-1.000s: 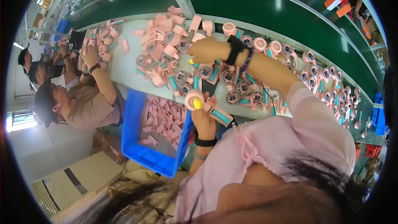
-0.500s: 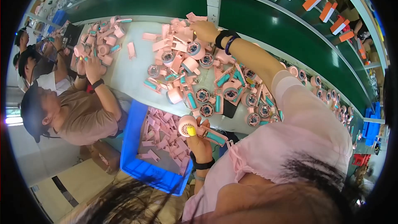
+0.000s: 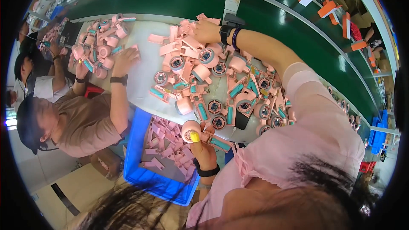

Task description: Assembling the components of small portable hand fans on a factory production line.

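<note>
My left hand point(image 3: 206, 155), with a yellow wrap on its thumb, is closed around a pink handheld fan point(image 3: 190, 128). The fan's round slotted head faces up, and a teal cell point(image 3: 220, 143) lies in its open handle. Across the bench my right hand point(image 3: 207, 32) reaches down onto a heap of pink plastic handle covers point(image 3: 187, 51); its fingertips are hidden among them. Nearer than those covers lie several half-built pink fans point(image 3: 206, 56) with round heads, bare circuit boards and teal cells.
Below the bench edge sits a blue bin point(image 3: 135, 147) holding pink covers point(image 3: 168, 142). At the left a co-worker's hand point(image 3: 125, 62) touches a pink piece, beside another fan pile point(image 3: 102, 51). A green conveyor belt point(image 3: 281, 38) runs behind a post point(image 3: 233, 0).
My right hand has shifted slightly among the covers, while my left still holds the fan. The co-worker's hand has moved from their pile to a lone pink piece. The view has turned a little.
</note>
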A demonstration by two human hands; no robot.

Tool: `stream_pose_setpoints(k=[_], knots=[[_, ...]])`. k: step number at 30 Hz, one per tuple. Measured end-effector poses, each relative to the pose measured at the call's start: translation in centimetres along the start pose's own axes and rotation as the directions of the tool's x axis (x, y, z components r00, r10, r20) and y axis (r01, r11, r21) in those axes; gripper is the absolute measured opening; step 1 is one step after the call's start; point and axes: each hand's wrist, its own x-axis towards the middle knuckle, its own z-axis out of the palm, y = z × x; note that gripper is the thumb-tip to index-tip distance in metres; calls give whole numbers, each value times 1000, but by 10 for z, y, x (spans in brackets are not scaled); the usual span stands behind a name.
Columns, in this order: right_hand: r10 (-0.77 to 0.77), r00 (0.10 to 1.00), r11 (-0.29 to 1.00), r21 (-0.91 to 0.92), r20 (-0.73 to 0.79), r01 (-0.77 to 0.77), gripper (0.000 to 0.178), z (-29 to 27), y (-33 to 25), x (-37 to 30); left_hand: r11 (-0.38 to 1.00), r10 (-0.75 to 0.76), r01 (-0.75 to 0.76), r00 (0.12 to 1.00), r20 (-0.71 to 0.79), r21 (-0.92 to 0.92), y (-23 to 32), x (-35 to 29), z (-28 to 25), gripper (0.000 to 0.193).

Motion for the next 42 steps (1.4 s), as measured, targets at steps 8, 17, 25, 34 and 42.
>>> stream_pose_setpoints(k=[8,17,25,34,42], knots=[[179,983,984,-14,-44,-180,8,-110,-20,-59,1000,13,-14,997,70,13,2,1,20,54],[423,895,460,817,143,-348,47,-257,-160,-212,988,52,-22,979,197,-154,-7,2,69,49],[650,752,385,805,111,-452,52,-272,-229,-289,995,55,-27,947,316,-91,-40,-36,122,51],[757,649,405,730,70,-551,61,-270,-246,-346,1000,13,-14,917,399,-1,-84,-73,159,50],[809,582,375,691,82,-618,60,-265,-251,-378,1000,4,-2,887,462,-6,-108,-97,180,41]])
